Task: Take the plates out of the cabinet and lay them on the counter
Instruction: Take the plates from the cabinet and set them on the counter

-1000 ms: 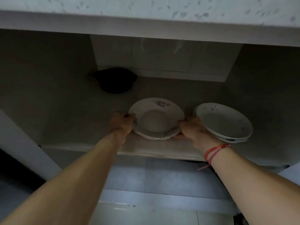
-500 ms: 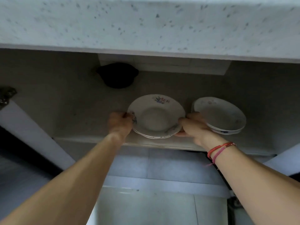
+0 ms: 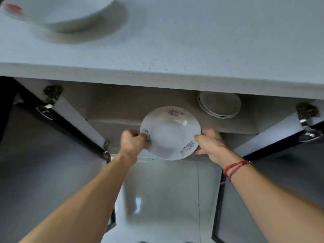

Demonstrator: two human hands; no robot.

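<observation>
Both hands, left hand (image 3: 133,142) and right hand (image 3: 210,143), grip the floral plate (image 3: 171,133) by its rim, just outside the cabinet (image 3: 122,106), so next it probably needs lifting onto the surface (image 3: 192,50).

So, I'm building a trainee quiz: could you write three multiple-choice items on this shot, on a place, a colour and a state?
1. Where is the plate stack? A on the counter; B inside the cabinet; C on the floor.
2. What colour are the wrist bands? A red; B green; C blue.
3. How is the floral plate held? A one hand; B both hands; C resting free.
B, it sits below the counter; A, plainly red; C, left hand and right hand grip its rim.
</observation>
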